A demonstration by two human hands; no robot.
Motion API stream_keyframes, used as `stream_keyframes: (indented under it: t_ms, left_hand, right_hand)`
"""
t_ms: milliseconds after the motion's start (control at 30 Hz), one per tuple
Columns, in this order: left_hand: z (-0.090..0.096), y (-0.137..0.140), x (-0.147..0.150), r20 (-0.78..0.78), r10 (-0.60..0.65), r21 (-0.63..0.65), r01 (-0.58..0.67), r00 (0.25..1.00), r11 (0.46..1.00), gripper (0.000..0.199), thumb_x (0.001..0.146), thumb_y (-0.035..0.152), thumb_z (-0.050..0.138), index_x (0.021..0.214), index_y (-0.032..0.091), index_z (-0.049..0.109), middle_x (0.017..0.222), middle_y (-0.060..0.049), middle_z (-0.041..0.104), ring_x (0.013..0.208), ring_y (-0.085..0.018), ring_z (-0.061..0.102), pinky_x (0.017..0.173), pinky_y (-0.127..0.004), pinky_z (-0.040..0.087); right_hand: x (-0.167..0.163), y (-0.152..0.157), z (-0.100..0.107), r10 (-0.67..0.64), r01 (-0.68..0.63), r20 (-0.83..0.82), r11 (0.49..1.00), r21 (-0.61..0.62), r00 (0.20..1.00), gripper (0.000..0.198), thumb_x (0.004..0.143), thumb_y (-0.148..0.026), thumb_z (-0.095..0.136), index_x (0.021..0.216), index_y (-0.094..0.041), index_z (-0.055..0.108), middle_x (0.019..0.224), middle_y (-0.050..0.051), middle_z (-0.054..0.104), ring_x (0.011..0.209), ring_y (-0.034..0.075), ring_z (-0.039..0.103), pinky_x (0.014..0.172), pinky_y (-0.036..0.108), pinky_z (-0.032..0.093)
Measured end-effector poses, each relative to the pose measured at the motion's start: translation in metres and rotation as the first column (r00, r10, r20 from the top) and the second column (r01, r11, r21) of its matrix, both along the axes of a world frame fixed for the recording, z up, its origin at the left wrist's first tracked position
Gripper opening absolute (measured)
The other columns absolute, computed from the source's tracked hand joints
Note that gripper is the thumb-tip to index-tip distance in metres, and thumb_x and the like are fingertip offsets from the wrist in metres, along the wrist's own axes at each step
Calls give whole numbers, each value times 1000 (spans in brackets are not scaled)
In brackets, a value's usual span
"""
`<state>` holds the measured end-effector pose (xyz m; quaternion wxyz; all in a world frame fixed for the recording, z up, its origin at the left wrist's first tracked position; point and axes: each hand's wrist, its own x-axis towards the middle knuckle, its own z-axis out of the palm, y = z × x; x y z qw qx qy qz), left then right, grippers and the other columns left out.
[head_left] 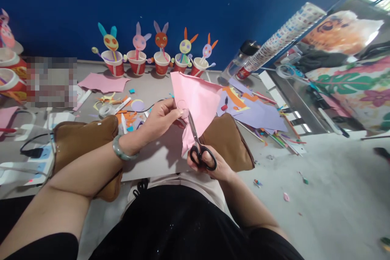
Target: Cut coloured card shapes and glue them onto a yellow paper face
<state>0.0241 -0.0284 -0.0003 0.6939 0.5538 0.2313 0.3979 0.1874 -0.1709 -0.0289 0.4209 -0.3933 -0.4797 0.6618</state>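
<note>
Pinched between the thumb and fingers of my left hand (166, 115) is the left edge of a pink paper sheet (202, 95). A round outline is drawn on the paper beside my thumb. My right hand (215, 164) grips a pair of scissors (196, 140) by its black handles, fingers in the loops. The metal blades point up and lie against the paper, close to the drawn circle. A strip of the sheet hangs down left of the blades. Whether the blades are parted is hard to see.
Several paper cups with bunny faces (162, 63) line the blue wall. Brown cushions (228, 142) lie on both sides. Purple paper (258, 113) and scraps cover the right of the table. A leaning cup stack (283, 38) and a bottle (237, 63) stand behind. Power strips (42, 166) sit left.
</note>
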Motion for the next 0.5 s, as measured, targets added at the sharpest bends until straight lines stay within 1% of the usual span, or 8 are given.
stream_keyframes:
  t_ms: [267, 500]
  left_hand:
    - [-2, 0, 1, 20, 1, -15, 0, 1000, 1000, 11, 78, 27, 66, 77, 17, 62, 68, 2, 64, 59, -7, 61, 57, -19, 56]
    - [-2, -1, 1, 7, -2, 3, 2, 1000, 1000, 13, 79, 29, 66, 78, 17, 61, 68, 3, 63, 60, -8, 62, 57, -19, 56]
  right_hand:
    - [-1, 1, -4, -42, 42, 20, 999, 1, 999, 61, 86, -77, 57, 74, -19, 48, 66, 0, 53, 50, 6, 36, 44, 22, 23]
    - [0, 0, -4, -50, 51, 23, 999, -20, 998, 59, 85, -76, 60, 73, -19, 48, 65, -1, 52, 50, 7, 35, 44, 22, 23]
